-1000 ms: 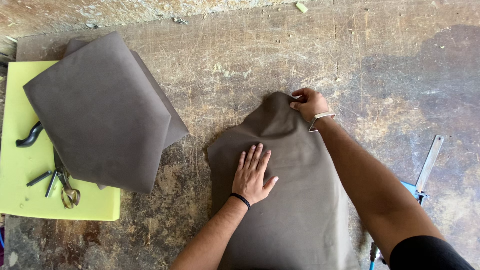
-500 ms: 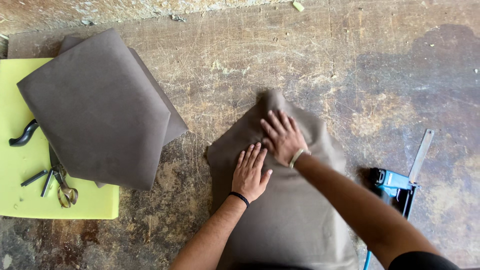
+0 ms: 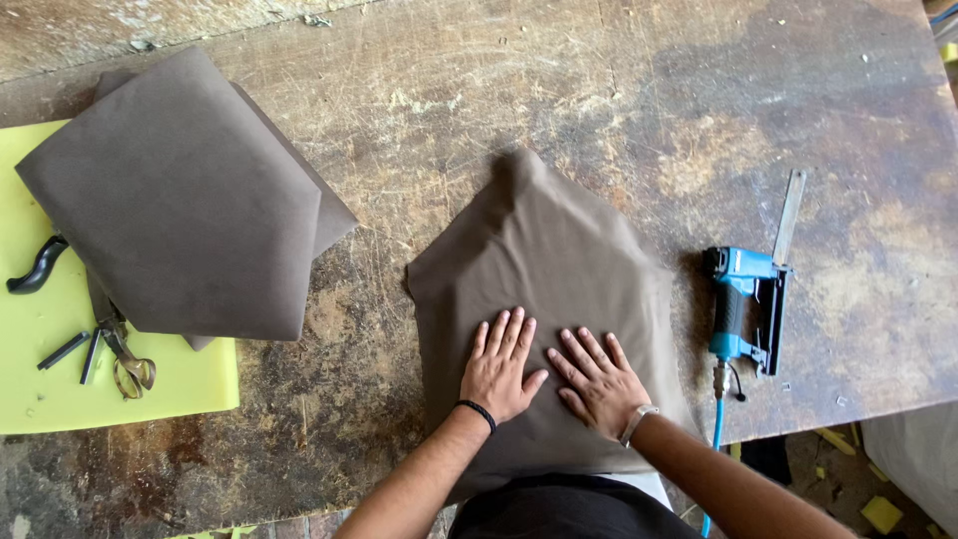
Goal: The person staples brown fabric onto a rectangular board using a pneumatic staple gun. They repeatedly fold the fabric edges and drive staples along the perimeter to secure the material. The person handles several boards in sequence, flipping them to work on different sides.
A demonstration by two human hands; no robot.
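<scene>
Both hands lay flat, palms down, fingers spread and gripping nothing: the left hand [image 3: 504, 364] and the right hand [image 3: 599, 379] pressed side by side on the near part of a brown fabric-covered piece [image 3: 544, 289] in the middle of the worn wooden workbench [image 3: 619, 90]. No pinch or curl was visible in either; the open palms looked set to flatten the cloth and hold it against whatever it covered, judging by the smooth stretch of fabric under them and the loose peak at its far end. A black band sat on the left wrist, a metal bracelet on the right. Just right of the fabric, apart from it, a blue pneumatic stapler [image 3: 746, 304] lay on its side with its magazine pointing far and its blue hose [image 3: 715, 439] dropping off the near edge, close to the right hand. Well to the left, a second brown fabric piece [image 3: 185, 200] rested partly on a yellow-green foam sheet [image 3: 150, 384], along with scissors [image 3: 125, 354], a black-handled tool [image 3: 38, 265] and two small dark rods [image 3: 75, 351]. Nothing lay between the hands and the stapler; the stack on the left was well clear of the work. Foam scraps [image 3: 883, 511] showed on the floor at near right.
</scene>
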